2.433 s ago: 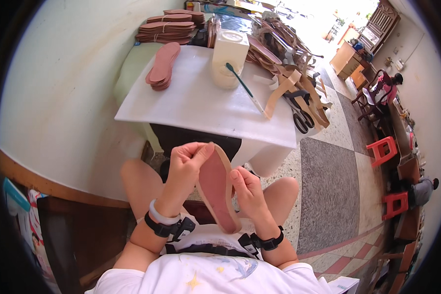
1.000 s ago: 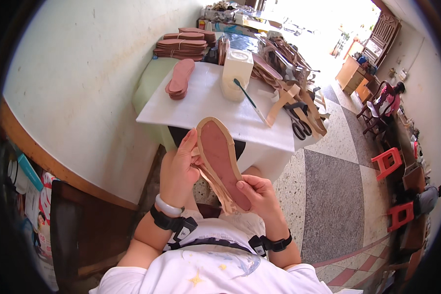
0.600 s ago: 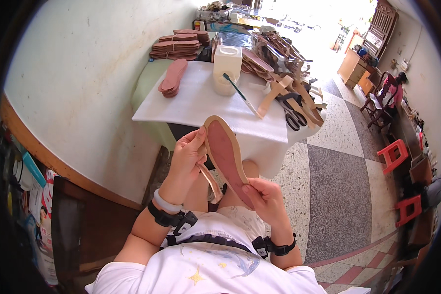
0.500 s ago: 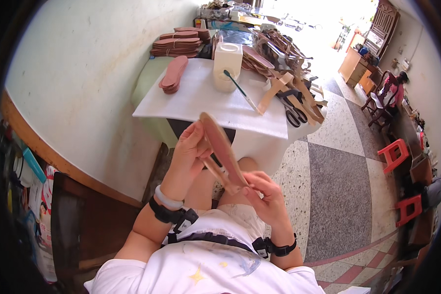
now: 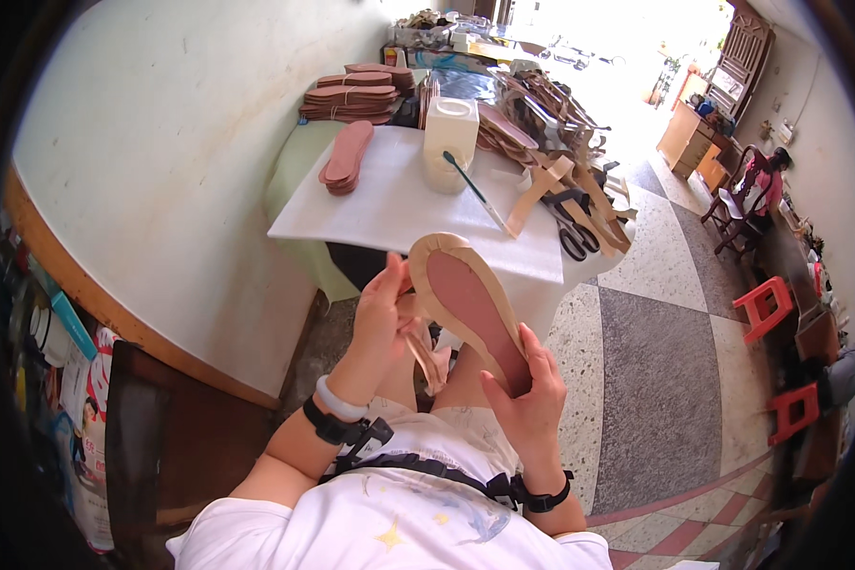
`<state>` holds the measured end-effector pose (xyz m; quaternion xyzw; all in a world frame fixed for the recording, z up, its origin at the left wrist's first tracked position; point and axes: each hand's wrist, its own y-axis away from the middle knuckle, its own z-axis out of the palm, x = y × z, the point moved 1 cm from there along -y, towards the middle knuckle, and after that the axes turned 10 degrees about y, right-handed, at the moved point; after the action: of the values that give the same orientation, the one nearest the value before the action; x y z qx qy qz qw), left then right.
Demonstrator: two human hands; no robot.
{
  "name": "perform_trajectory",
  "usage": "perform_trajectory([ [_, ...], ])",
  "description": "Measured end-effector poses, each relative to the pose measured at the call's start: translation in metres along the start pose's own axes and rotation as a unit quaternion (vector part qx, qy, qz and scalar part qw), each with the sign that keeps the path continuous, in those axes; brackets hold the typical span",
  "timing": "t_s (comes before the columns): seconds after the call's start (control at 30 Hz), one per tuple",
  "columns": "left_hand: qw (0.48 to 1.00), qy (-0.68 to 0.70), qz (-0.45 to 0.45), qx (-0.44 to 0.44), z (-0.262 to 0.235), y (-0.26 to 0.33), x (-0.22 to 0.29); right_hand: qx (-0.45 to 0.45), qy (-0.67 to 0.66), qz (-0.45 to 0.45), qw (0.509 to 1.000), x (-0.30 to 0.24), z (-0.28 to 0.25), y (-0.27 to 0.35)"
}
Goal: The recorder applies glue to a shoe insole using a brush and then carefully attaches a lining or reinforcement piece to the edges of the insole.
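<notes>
A shoe insole (image 5: 465, 288) with a pinkish-brown face and a beige border folded round its rim is held up in front of my lap, its broad end up. My right hand (image 5: 530, 404) grips the narrow lower end, thumb on the face and fingers along the outer edge. At the upper left rim my left hand (image 5: 380, 309) has closed its fingers on the edge; part of its grip is hidden behind the insole. Below that hand dangles a loose beige strip (image 5: 429, 359), and I cannot tell whether it is joined to the insole.
On the white-topped table (image 5: 351, 214) lie a small pile of insoles (image 5: 348, 157), a white plastic container (image 5: 449, 138), a brush (image 5: 480, 195), beige strips (image 5: 540, 195) and black scissors (image 5: 575, 233). Bundled insoles (image 5: 351, 100) stand behind. Red stools (image 5: 762, 304) and a seated person are at right.
The insole has turned from nearly edge-on to show its broad face. My right hand has shifted round its lower end; my left hand stays at the upper left rim.
</notes>
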<state>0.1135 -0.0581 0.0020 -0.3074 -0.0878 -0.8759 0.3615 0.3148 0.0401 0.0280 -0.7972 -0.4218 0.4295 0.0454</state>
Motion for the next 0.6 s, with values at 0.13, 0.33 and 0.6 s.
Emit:
perform_trajectory([
  [0.13,0.994,-0.069,0.054,0.06,0.021,0.01,0.001,0.007,0.053,-0.024,0.998,0.003,0.01,-0.015],
  [0.33,0.969,-0.218,0.084,0.082,0.026,0.007,0.024,-0.051,0.021,-0.066,0.996,-0.005,0.017,-0.039],
  [0.6,0.925,-0.375,0.038,-0.047,0.037,-0.006,0.021,-0.155,-0.225,0.02,0.962,0.001,0.001,-0.126],
])
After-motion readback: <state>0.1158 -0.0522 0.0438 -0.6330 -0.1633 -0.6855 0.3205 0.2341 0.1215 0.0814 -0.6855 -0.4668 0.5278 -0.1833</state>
